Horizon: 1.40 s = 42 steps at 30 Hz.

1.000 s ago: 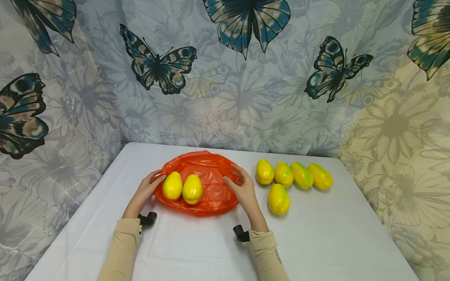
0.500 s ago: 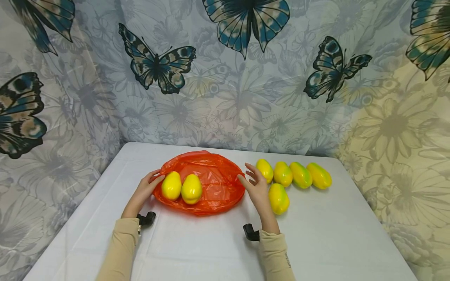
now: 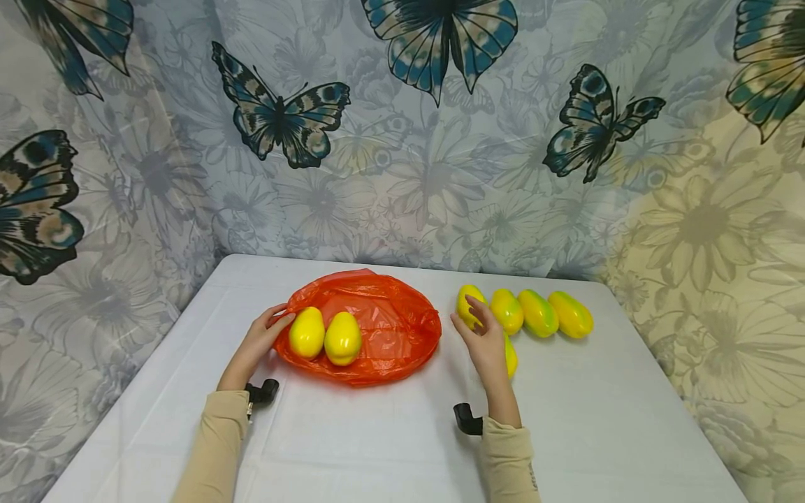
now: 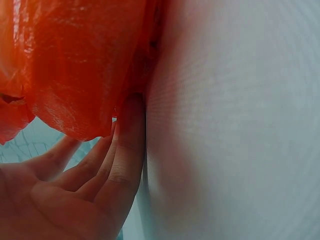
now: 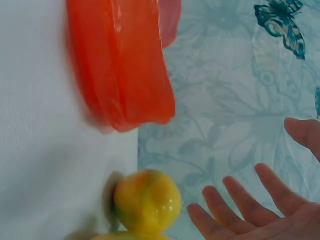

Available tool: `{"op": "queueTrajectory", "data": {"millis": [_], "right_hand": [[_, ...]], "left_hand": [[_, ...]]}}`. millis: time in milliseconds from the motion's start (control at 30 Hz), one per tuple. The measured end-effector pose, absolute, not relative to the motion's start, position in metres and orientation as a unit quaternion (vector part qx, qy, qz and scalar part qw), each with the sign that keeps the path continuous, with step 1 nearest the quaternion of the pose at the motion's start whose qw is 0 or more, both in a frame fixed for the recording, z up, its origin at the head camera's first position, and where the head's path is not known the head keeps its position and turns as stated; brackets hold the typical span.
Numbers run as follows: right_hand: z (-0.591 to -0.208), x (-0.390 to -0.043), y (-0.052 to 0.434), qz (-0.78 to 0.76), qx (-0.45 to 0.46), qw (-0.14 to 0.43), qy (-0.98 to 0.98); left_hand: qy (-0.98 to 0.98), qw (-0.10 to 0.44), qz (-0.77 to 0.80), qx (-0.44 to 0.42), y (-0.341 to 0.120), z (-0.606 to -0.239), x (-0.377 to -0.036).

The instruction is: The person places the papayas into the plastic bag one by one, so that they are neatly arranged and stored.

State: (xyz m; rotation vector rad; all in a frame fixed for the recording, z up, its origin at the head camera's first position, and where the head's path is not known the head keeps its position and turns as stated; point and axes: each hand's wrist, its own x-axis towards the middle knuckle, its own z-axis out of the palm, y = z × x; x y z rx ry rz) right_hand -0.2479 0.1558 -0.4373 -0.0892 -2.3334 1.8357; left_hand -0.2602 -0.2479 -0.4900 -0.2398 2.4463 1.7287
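Observation:
A red plastic bag (image 3: 396,314) lies spread wide on the table, with two yellow mangoes (image 3: 343,339) inside its left half. My left hand (image 3: 254,342) holds the bag's left edge, thumb over the rim and fingers outside. Close up in the left wrist view, the fingers (image 4: 117,160) run beneath the red plastic, fingertips hidden. My right hand (image 3: 487,346) hovers beside the mangoes right of the bag, fingers spread and holding nothing. It partly covers the nearest mango (image 3: 511,358) and overlaps the leftmost one (image 3: 468,299). In the right wrist view a mango (image 5: 147,200) sits near the fingertips.
Three more yellow-green mangoes (image 3: 570,315) continue the row to the right. A white cloth covers the table (image 3: 352,447). Behind it hangs a floral curtain (image 3: 428,188) with butterflies. Black cameras (image 3: 467,419) are strapped to both wrists.
My right hand has let go of the bag's right side and moved right toward the mangoes. The bag's right rim has spread outward. My left hand stays nearly where it was.

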Motion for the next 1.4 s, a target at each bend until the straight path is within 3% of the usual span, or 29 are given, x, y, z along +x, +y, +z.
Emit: {"op": "queueTrajectory", "data": {"millis": [600,1400], "right_hand": [[-0.433,-0.242,0.190,0.595,-0.057,0.095,-0.796],[-0.458,-0.238,0.217,0.550,-0.105,0.042,-0.828]], "left_hand": [[0.812,0.065,0.574,-0.083,-0.249,-0.491,-0.261],[0.814,0.064,0.572,-0.080,-0.249,-0.491,-0.261]]}}
